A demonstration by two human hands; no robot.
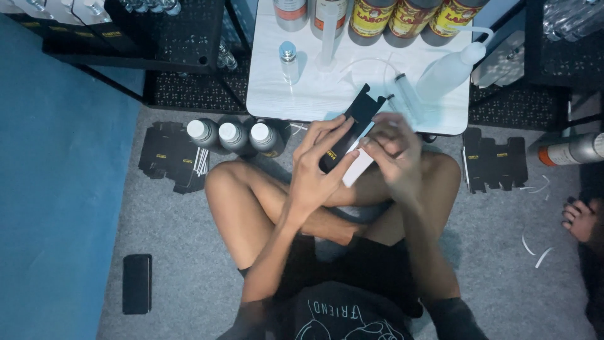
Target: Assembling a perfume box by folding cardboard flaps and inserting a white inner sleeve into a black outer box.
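On a grey carpeted floor before a low white table [302, 104], a person sits cross-legged. The left hand [318, 167] and right hand [393, 151] both clamp their fingers on a small black carton [349, 129], partly folded, top flaps open. Flat black carton blanks [168, 154] lie stacked beside three capped bottles [234, 135], unfolded.

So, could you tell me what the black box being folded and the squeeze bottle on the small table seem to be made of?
The black box looks like thin matte card: flat die-cut flaps, and both hands, left hand and right hand, hold it. The squeeze bottle looks like soft translucent plastic, milky, with a bent spout.
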